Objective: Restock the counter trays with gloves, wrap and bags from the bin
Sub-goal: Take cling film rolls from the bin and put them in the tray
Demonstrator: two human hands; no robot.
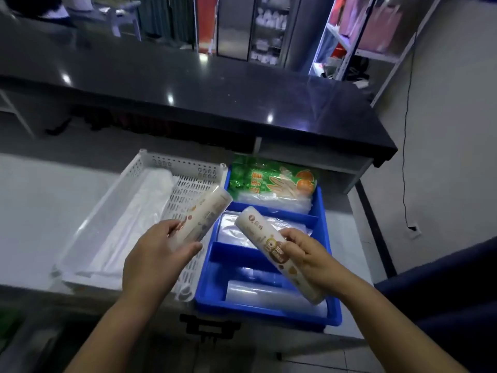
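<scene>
My left hand (156, 254) grips the near end of a white printed wrap roll (207, 211), held slanted above the white perforated tray (185, 168). My right hand (309, 257) holds a second wrap roll (258, 232) slanted over the blue divided tray (326, 211). The blue tray's far compartment holds a green glove pack (271, 179) on clear packets. Its middle compartment holds clear plastic bags (234, 232), and its near compartment holds a clear roll (258, 292). Folded white bags (139, 211) lie in the white tray's left part.
Both trays sit side by side on a pale counter (40, 211). A dark glossy raised counter top (215, 92) overhangs behind them. A white wall with a hanging cable (404, 157) stands to the right, and shelving (371, 36) stands at the back right.
</scene>
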